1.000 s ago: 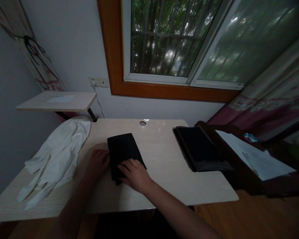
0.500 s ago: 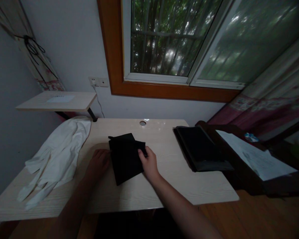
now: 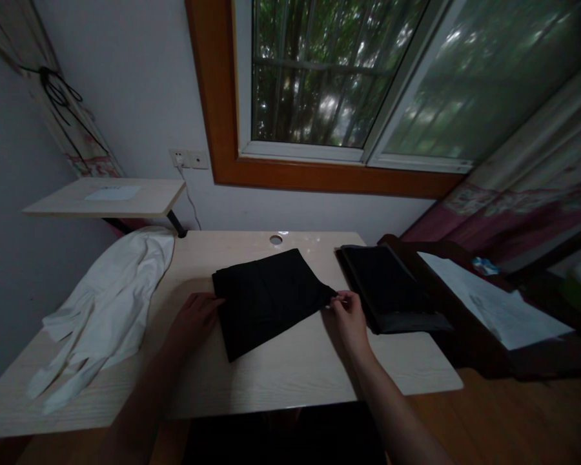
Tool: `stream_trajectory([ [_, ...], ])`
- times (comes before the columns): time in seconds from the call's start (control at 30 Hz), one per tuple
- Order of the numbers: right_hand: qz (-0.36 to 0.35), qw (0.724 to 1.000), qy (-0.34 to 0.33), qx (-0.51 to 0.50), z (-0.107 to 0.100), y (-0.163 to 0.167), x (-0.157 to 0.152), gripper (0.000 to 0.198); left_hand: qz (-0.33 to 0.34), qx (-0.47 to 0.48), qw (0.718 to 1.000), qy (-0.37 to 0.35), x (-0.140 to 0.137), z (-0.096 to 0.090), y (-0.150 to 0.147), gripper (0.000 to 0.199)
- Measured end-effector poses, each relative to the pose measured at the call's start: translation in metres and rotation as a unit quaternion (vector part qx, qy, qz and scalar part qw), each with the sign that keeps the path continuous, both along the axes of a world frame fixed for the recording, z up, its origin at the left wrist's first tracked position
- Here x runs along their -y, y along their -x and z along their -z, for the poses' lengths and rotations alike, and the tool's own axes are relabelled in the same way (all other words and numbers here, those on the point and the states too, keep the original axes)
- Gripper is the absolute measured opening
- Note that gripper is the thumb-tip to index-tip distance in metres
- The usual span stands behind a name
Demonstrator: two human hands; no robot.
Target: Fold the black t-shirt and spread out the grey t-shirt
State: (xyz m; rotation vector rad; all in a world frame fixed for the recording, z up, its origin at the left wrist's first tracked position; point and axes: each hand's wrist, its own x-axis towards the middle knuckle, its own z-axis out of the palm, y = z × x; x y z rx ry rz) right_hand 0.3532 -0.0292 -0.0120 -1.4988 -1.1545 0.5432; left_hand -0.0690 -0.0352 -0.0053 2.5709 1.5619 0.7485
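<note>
On the desk in front of me lies a folded black cloth [image 3: 266, 297], widest at the left and drawn to a narrow point at the right. That right-hand point is pinched between the thumb and fingers of my right hand [image 3: 349, 315], a little above the desktop. At the opposite edge, my left hand [image 3: 197, 318] is closed with its fingertips on the cloth's border. The room is dim, so its layers and exact kind are hard to make out.
A crumpled white garment [image 3: 111, 290] covers the desk's left side, under a small raised shelf [image 3: 150, 201] on a black post. To the right, a stack of folded dark fabric [image 3: 387, 281] lies near the desk [image 3: 290, 381] edge. Beyond it are papers [image 3: 489, 300] on dark furniture.
My right hand has moved right, pulling a folded-over part of the black cloth out, so the cloth now spreads wider. My left hand stays at the left edge.
</note>
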Motion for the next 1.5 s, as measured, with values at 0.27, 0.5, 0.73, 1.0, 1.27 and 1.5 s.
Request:
stream_trajectory([
  [0.27, -0.051, 0.947, -0.049, 0.313, -0.032, 0.021, 0.007, 0.016, -0.011, -0.013, 1.000, -0.014, -0.001, 0.005, 0.001, 0.031],
  [0.5, -0.248, 0.868, -0.080, 0.423, -0.038, 0.051, 0.006, 0.022, -0.022, -0.059, 0.997, -0.035, -0.001, 0.002, 0.000, 0.026],
  [0.73, -0.343, 0.830, -0.075, 0.434, -0.026, 0.046, -0.006, 0.025, -0.037, -0.087, 0.994, -0.049, 0.000, -0.001, -0.002, 0.024],
  [1.0, -0.329, 0.837, -0.078, 0.431, -0.023, 0.020, -0.019, 0.026, -0.052, -0.158, 0.983, -0.080, -0.001, -0.010, 0.018, 0.027],
  [1.27, -0.233, 0.856, -0.046, 0.459, -0.008, -0.033, -0.039, 0.023, -0.144, -0.109, 0.976, -0.119, -0.002, -0.015, 0.077, 0.027],
  [1.5, -0.165, 0.873, -0.028, 0.458, 0.000, -0.049, -0.040, 0.024, -0.249, -0.092, 0.954, -0.136, 0.018, -0.037, 0.115, 0.031],
])
